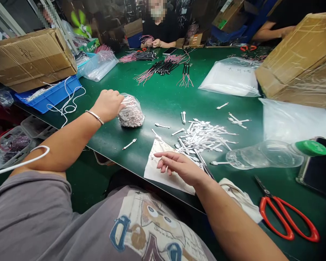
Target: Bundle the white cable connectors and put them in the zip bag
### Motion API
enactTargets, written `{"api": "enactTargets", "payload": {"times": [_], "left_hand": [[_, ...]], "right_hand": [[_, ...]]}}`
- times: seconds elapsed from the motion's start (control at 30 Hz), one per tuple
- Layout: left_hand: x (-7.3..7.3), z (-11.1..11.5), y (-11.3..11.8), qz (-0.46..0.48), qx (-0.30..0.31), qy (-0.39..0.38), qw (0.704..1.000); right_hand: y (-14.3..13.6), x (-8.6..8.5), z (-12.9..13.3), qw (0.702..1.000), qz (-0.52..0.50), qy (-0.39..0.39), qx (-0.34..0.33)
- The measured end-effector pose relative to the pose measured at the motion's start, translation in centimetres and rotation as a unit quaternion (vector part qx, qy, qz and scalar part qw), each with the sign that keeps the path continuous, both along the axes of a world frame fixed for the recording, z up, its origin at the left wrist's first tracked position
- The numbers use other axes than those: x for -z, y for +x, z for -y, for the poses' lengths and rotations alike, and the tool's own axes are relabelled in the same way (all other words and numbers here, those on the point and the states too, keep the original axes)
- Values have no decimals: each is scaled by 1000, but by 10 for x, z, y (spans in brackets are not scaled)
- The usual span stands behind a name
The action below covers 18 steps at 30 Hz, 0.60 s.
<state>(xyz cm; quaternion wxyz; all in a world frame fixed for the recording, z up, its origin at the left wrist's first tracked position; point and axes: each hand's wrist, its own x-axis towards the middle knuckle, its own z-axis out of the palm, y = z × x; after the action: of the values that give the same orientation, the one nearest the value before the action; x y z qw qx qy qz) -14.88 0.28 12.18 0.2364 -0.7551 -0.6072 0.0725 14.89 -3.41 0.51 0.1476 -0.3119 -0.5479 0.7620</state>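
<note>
My left hand point(108, 103) is closed on the near-left side of a clear plastic bag point(132, 113) packed with small white connector pieces; its fingertips are partly hidden. Over a white cloth or paper sheet point(154, 167) at the table edge, my right hand point(178, 165) hangs with loosely bent fingers slightly apart, and nothing shows in them. Just beyond it lies a loose pile of short white connector leads point(203, 136). Single leads lie scattered around, one lead point(129, 144) between the bag and the table edge.
Red-handled scissors point(285, 214), a clear bottle point(266, 155) lying on its side and a dark phone point(320, 168) are at the right. Bundles of black and pink wires point(163, 67) lie farther back. Cardboard boxes point(32, 59) flank the green table point(163, 98). People sit across.
</note>
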Motion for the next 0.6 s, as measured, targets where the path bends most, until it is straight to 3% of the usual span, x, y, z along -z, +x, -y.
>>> {"api": "enactTargets", "payload": {"times": [0.07,0.13,0.23,0.33,0.4,0.47,0.57,0.6], "left_hand": [[3,15,8,51,9,12,999],[17,31,18,98,43,-41,993],[53,47,32,149,72,-158,973],[89,48,41,166,31,-195,966],[103,45,45,170,12,-205,964],[108,43,50,171,23,-201,964],[104,47,58,191,74,-198,959],[101,49,60,260,68,-201,942]], "right_hand": [[0,1,0,1000,5,4,3],[0,1,0,1000,12,8,7],[-1,2,-1,1000,23,11,7],[-3,3,-3,1000,31,5,-2],[-6,4,-4,999,38,5,1],[-8,6,-3,999,48,16,14],[-10,9,3,997,50,46,31],[-10,10,4,996,56,59,39]]}}
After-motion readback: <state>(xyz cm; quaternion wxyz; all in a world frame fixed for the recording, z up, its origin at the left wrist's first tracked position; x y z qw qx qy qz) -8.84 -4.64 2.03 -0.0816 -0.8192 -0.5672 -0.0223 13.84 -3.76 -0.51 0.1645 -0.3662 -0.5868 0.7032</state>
